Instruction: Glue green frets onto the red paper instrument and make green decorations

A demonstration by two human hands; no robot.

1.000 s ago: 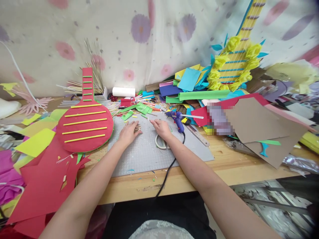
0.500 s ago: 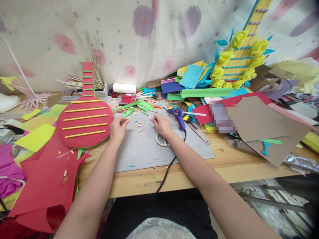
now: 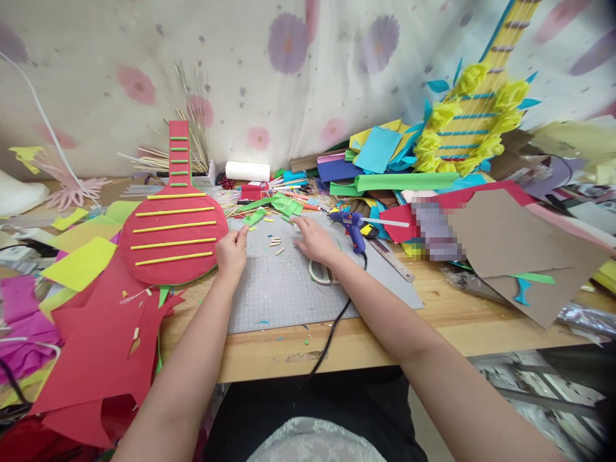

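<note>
My left hand (image 3: 232,252) is closed in a pinch at the left edge of the grey cutting mat (image 3: 274,292). What its fingers hold, if anything, is too small to make out. Right beside it stands a red paper lute-like shape (image 3: 176,232) with yellow strips on its body and green strips on its neck. My right hand (image 3: 314,240) reaches over the mat with its fingers stretched out, close to green paper scraps (image 3: 287,204). Between the hands lie several short pale stick pieces (image 3: 276,242). Scissors (image 3: 318,273) lie partly hidden under my right wrist.
A purple glue gun (image 3: 353,232) with a black cord and a metal ruler (image 3: 392,260) lie right of my hand. Red paper (image 3: 101,333) covers the left side. Brown cardboard (image 3: 524,234) sits at right. A yellow flowered paper instrument (image 3: 464,122) leans behind.
The view has shifted slightly left. My left hand has drawn closer to the red shape, away from the stick pieces. My right hand's fingers have gone from a pinch to stretched out.
</note>
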